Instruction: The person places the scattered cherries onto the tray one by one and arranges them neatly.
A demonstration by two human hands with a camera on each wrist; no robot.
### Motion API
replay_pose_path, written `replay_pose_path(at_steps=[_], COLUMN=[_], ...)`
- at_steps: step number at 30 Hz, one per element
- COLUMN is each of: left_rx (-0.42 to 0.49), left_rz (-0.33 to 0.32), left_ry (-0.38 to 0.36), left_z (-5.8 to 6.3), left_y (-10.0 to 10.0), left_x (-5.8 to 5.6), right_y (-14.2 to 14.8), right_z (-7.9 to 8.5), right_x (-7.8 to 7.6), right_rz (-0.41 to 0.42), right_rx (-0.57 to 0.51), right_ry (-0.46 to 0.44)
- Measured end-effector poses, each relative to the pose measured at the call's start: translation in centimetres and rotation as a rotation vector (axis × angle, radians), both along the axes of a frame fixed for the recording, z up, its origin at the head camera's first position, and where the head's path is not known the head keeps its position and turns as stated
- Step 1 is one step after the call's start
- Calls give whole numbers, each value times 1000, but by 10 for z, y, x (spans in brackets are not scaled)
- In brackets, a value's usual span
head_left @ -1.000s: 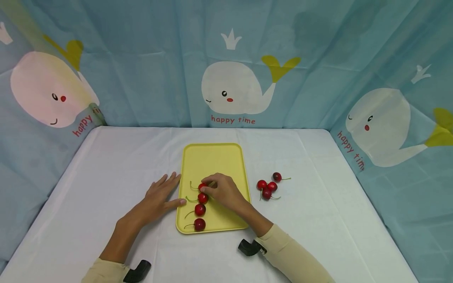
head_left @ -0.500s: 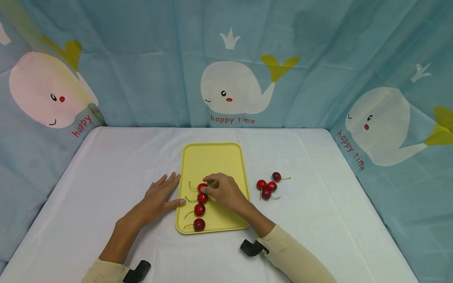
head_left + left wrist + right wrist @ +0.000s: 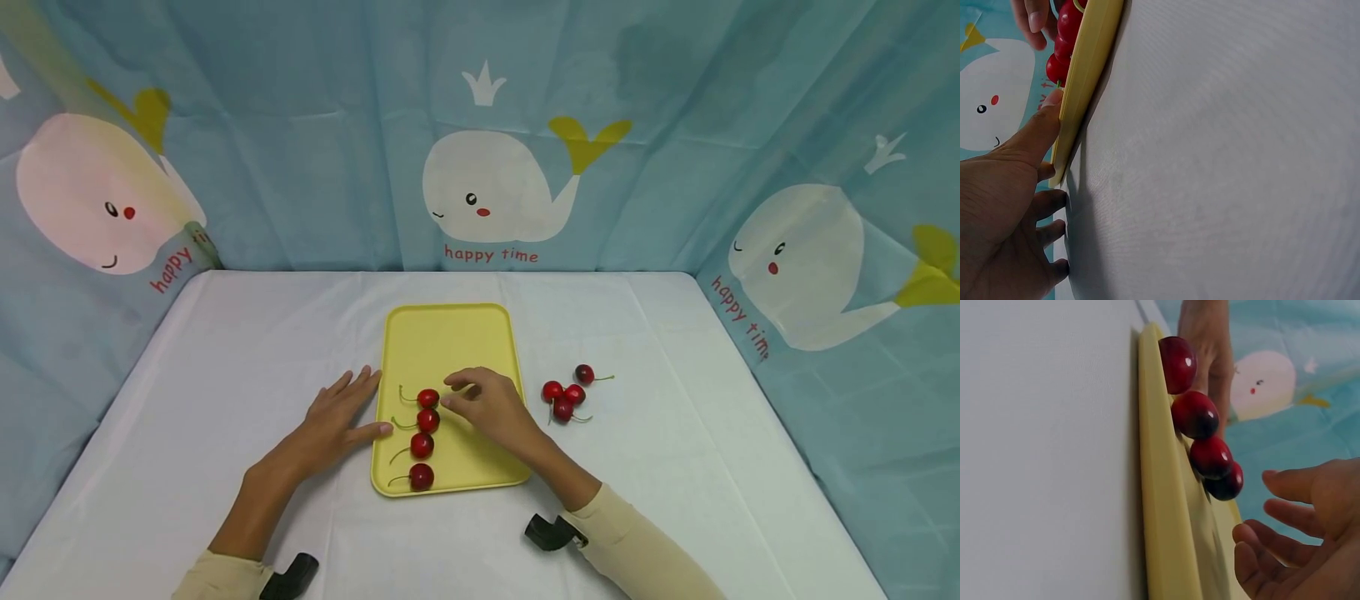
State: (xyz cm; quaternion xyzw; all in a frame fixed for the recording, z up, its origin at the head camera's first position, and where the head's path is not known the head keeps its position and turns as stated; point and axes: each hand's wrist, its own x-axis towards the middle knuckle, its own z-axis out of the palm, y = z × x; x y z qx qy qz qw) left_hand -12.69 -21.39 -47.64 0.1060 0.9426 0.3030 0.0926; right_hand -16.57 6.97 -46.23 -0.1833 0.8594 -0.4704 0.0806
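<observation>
On the yellow tray (image 3: 457, 342) several red cherries stand in a column along its left half, stems pointing left. The farthest cherry (image 3: 427, 399) is just left of my right hand (image 3: 491, 408), whose thumb and fingers are parted and hold nothing. In the right wrist view the right hand (image 3: 1310, 531) shows a gap between its fingertips and the cherries (image 3: 1211, 457). My left hand (image 3: 337, 425) rests at the tray's left edge with fingers spread; its thumb (image 3: 1038, 131) lies on the rim in the left wrist view.
Several more cherries (image 3: 562, 408) lie in a loose cluster on the white tablecloth (image 3: 645, 467), right of the tray. A blue curtain (image 3: 322, 167) with whale prints surrounds the table at the back and sides.
My right hand has let go of the farthest cherry and drawn back to the right, its thumb and fingers parting. The left hand stays at the tray's edge.
</observation>
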Motion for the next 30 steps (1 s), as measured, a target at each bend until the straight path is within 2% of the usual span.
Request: replay_pose_path(at_steps=[30], left_rx=[22], left_rz=[4], left_ry=[1], left_z=[-3], left_y=[-1], left_x=[0], right_y=[62], right_z=[10], right_x=[1], right_rz=[-154], right_rx=[16], right_ry=[70])
